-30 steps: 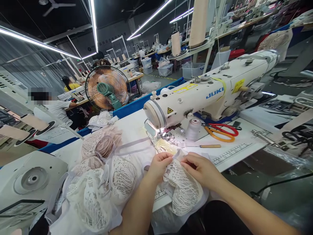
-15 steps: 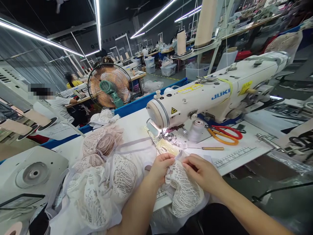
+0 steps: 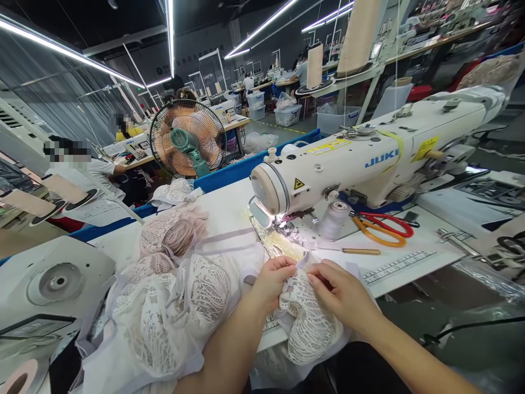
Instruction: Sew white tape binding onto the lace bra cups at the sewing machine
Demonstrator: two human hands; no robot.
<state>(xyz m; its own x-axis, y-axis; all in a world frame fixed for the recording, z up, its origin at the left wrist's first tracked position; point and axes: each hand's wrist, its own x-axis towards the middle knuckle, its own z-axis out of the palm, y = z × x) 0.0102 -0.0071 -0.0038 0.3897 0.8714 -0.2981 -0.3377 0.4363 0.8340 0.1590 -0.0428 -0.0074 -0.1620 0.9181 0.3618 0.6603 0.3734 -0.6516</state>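
Observation:
My left hand pinches the upper edge of a white lace piece at the front edge of the table. On the right side of that same edge, my right hand is closed on the lace too. The piece hangs down between and below my hands, over the table edge. Just beyond my fingertips is the lit needle area of a white sewing machine. To the left of my left arm lies a heap of white lace pieces, with beige lace pieces behind it.
Orange and red scissors, a thread cone and a wooden-handled tool lie right of the needle area. A fan stands behind the blue table edging. People sit at machines at the left; a grey machine part is at the near left.
The view has shifted slightly, so the machine and scissors appear farther right. Both hands keep their hold on the white lace, with little visible movement.

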